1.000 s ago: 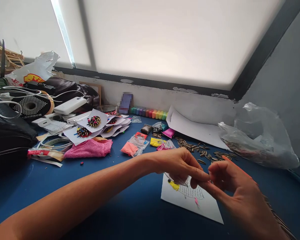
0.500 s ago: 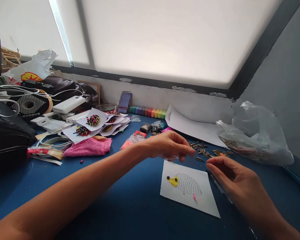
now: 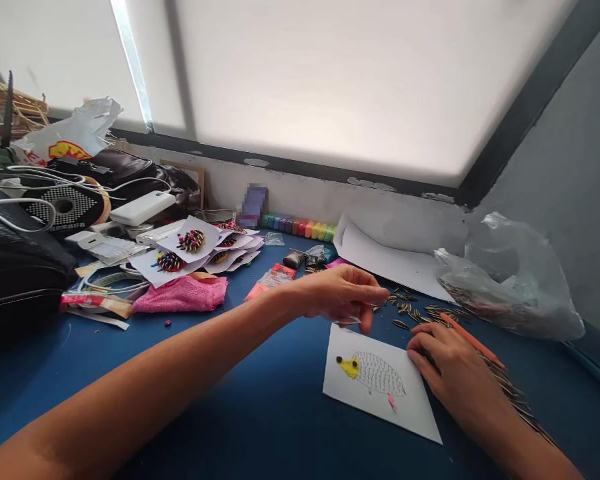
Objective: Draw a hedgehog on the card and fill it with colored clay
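My left hand (image 3: pixel 345 297) hovers above the far edge of a white card, its lower fingers curled around a small clear plastic packet (image 3: pixel 349 319). The card (image 3: pixel 385 420) lies flat, with a hedgehog drawn on it: a yellow clay face (image 3: pixel 351 369), black eye and nose dots, and one pink clay foot (image 3: pixel 392 401). My right hand (image 3: pixel 447 357) is low at the card's right edge, fingers curled down and together; what they hold, if anything, is hidden. Sunflower seeds (image 3: pixel 517 397) and an orange strip (image 3: pixel 475 339) show beside and behind it.
More sunflower seeds (image 3: pixel 405 308) lie scattered beyond the card. A clear bag (image 3: pixel 517 287) stands at right. Behind are coloured clay blocks (image 3: pixel 307 229) and white sheets (image 3: pixel 385 257). At left are finished hedgehog cards (image 3: pixel 193 240), a pink cloth (image 3: pixel 180 295) and a black bag (image 3: pixel 20 267).
My right hand has lowered and turned palm down beside the card, uncovering the orange strip and seeds. My left hand stays in nearly the same place. The view has shifted slightly.
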The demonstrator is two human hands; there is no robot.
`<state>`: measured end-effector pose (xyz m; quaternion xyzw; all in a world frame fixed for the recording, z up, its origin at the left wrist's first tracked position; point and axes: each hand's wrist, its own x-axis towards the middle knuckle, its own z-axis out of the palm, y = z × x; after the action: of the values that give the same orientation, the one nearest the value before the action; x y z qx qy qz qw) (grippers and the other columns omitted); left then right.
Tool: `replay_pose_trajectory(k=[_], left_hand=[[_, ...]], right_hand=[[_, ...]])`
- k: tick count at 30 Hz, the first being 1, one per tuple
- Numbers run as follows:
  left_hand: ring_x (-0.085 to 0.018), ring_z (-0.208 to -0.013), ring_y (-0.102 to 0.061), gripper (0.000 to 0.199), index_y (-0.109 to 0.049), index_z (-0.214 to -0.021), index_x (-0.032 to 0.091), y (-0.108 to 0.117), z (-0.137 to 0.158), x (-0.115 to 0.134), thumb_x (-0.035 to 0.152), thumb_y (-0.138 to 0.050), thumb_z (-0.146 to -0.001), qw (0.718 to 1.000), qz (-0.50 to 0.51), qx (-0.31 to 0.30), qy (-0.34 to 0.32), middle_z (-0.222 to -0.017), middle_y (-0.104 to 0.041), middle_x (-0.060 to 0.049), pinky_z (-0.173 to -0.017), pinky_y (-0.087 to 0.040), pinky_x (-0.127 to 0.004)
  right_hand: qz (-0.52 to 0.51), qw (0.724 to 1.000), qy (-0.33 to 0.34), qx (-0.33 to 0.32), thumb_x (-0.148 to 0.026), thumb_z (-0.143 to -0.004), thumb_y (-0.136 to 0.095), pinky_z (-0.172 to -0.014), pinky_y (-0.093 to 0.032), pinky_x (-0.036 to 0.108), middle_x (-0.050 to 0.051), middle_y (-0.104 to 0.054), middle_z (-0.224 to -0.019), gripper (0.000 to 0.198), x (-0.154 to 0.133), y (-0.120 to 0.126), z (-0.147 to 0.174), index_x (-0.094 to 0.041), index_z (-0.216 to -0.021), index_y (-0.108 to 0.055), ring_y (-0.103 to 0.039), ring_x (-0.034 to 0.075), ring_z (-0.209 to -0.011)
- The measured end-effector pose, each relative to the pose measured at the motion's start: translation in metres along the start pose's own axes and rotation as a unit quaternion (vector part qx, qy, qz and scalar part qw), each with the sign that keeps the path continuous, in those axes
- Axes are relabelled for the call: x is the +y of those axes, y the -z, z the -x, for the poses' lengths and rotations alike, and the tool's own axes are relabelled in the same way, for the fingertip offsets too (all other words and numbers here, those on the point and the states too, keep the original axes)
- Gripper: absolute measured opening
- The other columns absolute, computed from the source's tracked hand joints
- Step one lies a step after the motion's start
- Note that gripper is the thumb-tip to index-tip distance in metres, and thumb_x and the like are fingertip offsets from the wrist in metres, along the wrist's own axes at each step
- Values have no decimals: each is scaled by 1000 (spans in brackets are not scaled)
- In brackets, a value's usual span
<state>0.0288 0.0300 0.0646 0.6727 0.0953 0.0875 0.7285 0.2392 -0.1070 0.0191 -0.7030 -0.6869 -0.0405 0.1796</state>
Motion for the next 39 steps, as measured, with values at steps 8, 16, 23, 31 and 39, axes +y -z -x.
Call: replay_pose_trajectory(k=[8, 16, 23, 31, 39], left_hand=[[-4, -38, -33, 45, -47, -76, 17, -4, -1, 0, 56, -69, -76, 999, 18, -5, 28, -53, -62, 2, -43, -24, -20], [-2, -40, -35, 46, -51, -69, 15, -7, -4, -3, 53, -75, -71, 999, 22, -2, 43, -62, -65, 1, -43, -23, -21], [-4, -37, -33, 42, -54, -75, 15, -6, -6, -9, 54, -71, -76, 998, 31, -23, 44, -53, -62, 1, -41, -22, -20], [-5, -39, -35, 42, -59, -81, 15, -10, -7, -17, 56, -69, -77, 997, 23, -54, 43, -52, -58, 2, -40, -20, -20], [-5, -39, -37, 41, -65, -84, 14, -12, -9, -22, 54, -68, -78, 997, 26, -55, 44, -55, -61, 1, -40, -21, -21]], right_hand=[[3, 1000, -7, -9, -35, -79, -44, -86, -47, 52, 14, -66, -104, 24, 8, -10, 0, -24, -66, -60, -59, 33, -108], [3, 1000, -7, -21, -37, -78, -45, -92, -43, 53, 14, -67, -107, 22, 11, -14, -2, -24, -69, -60, -52, 35, -121], [-13, 1000, -12, -17, -39, -78, -46, -92, -41, 55, 13, -67, -110, 25, 9, -12, 0, -25, -64, -60, -51, 36, -122], [-49, 998, -19, 28, -38, -78, -45, -94, -40, 57, 15, -67, -106, 23, 0, -12, -10, -24, -67, -60, -57, 35, -113], [-207, 974, -77, 44, -56, -88, -47, -82, -53, 39, 8, -71, -107, 41, -41, 23, -1, -24, -108, -63, -67, 25, -98]])
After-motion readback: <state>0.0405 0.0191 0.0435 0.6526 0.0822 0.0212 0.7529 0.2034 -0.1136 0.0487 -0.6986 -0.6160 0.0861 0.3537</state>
